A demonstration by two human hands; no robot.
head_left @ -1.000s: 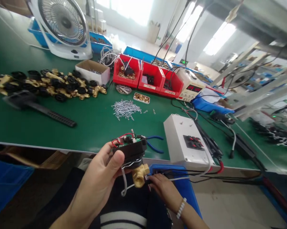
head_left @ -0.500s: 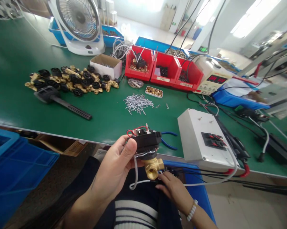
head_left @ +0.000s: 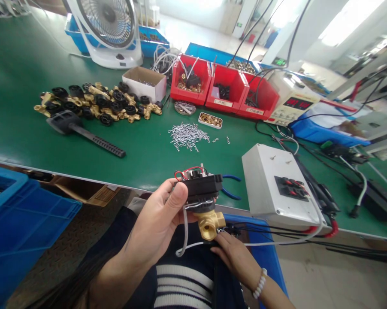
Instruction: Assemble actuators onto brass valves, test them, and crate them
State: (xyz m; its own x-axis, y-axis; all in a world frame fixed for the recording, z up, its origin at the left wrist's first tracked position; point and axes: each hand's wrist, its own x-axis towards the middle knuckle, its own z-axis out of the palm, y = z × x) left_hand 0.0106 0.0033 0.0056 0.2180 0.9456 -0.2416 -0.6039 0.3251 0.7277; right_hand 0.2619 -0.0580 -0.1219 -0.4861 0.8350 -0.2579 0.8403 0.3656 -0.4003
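Since a second ago my head view has swung left; more of the blue crate shows. Left hand: fingers closed on the black actuator housing, brass valve below it, over the lap at the near edge of the green table. Right hand just beside the brass; fingertips hidden, can't tell their grip. Blue-handled pliers lie behind the housing, R-clips beyond.
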